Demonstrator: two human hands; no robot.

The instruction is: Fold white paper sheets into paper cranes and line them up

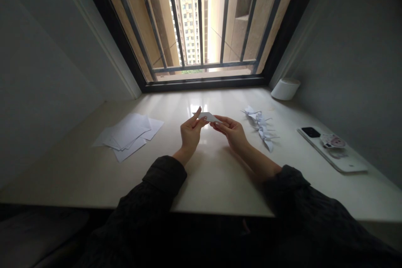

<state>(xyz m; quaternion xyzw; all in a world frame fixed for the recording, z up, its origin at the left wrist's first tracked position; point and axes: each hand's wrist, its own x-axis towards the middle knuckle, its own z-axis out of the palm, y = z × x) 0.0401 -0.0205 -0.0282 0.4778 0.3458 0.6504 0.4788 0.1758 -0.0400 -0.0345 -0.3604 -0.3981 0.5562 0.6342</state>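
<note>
A small folded piece of white paper [207, 117] is held above the pale desk [213, 171], in front of the window. My left hand [190, 131] pinches its left end between thumb and fingers. From the right, my right hand [230, 130] pinches the other end, fingers closed on the fold. Both forearms wear dark sleeves and reach in from the desk's near edge.
A loose stack of white paper sheets [130, 135] lies at the left. Several folded paper cranes [260, 127] lie right of my hands. A white phone [331, 148] rests at the far right, and a white round object [285, 88] stands by the barred window [201, 29].
</note>
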